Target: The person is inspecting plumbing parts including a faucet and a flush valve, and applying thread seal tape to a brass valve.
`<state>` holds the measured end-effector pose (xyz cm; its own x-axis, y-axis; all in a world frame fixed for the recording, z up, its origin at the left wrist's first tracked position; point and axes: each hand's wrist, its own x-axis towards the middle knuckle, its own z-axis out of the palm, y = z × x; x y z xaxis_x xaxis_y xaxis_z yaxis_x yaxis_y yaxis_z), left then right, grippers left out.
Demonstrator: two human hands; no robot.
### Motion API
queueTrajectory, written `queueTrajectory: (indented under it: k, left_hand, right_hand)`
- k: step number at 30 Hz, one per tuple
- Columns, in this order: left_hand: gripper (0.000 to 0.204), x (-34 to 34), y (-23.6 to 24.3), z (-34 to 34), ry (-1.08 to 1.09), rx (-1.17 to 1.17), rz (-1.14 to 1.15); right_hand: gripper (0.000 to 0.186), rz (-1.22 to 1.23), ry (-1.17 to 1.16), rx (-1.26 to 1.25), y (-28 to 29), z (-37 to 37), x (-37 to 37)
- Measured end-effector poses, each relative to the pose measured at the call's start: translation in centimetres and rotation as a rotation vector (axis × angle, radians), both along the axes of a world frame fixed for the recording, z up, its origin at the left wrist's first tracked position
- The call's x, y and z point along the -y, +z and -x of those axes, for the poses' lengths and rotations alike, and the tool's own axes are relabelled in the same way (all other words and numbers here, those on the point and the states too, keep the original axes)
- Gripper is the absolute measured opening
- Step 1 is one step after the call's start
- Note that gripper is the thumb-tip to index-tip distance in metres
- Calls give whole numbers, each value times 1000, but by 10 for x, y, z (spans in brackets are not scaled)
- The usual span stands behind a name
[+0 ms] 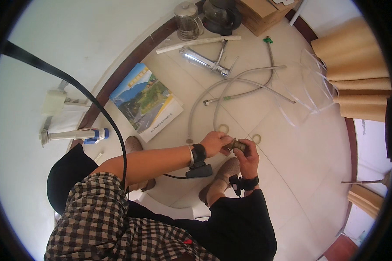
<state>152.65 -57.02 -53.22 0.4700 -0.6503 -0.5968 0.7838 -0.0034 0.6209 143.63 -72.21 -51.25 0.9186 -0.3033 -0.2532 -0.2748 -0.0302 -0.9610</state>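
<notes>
My left hand (215, 143) and my right hand (247, 157) are both closed on a dull brass-coloured cylindrical fitting (235, 144), held above the tiled floor and partly covered by the fingers. Just beyond them lie two pale rings (256, 139), one on either side of the fitting. Grey flexible hoses (190, 122) curve across the tiles, along with a braided hose (269, 52) that has a green piece at its end. Farther back a chrome faucet (204, 60) lies on its side near a white tube (167, 48).
A picture booklet (139, 100), glass pot (186, 24), black pot (217, 17) and cardboard box (259, 15) sit by the wall. A white-and-blue valve (74, 135) is at left. Loose straps (309, 104) lie beside tan fabric (353, 61). A black cable (96, 104) crosses the left side.
</notes>
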Motion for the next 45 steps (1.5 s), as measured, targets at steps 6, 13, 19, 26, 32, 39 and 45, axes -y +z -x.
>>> queueTrajectory:
  k: [6, 13, 19, 26, 32, 39, 45]
  left_hand:
    - [39, 5, 7, -6, -150, 52, -56]
    - [39, -21, -12, -26, -69, 190, -68]
    - [28, -12, 8, -56, -318, 728, -259]
    - [32, -173, 39, -100, -1104, 943, -611]
    - [24, -401, 16, -31, -1145, 1192, -744]
    - [66, -511, 13, 71, 730, 139, -1110]
    - [70, -525, -1, 16, 726, 479, -1351]
  right_hand:
    - [36, 88, 44, 108, 5, 2, 6]
    - [41, -32, -177, -13, -7, 1, 13]
    - [43, -135, -559, -126, -70, 71, 118]
    - [43, 122, -502, -364, -105, 94, 141]
    - [37, 123, -646, -395, -107, 134, 145]
    - [37, 219, -508, -580, -74, 164, 110]
    - [38, 276, -362, -633, -27, 200, 75]
